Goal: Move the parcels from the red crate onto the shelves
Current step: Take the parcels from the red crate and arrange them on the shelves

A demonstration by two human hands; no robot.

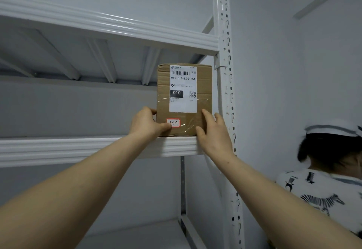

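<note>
The parcel (184,99) stands upright at the right end of the shelf (78,146), just beside the post (225,92), its long axis vertical. The left hand (145,123) grips its lower left edge, while the right hand (213,137) lays straight fingers (206,116) against its lower right corner. With the 2 hands in front, any further push would likely go straight back.

White label (183,89) on parcel (204,92) reads 010-010-L30-551, 010; red sticker (173,123) perhaps 21-9.

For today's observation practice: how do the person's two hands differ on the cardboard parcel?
The left hand curls round the cardboard parcel's left edge; right hand lies with straight fingers on its front. The left hand's thumb touches the red-bordered sticker; right hand is clear of it. Both touch the parcel's lower part.
</note>
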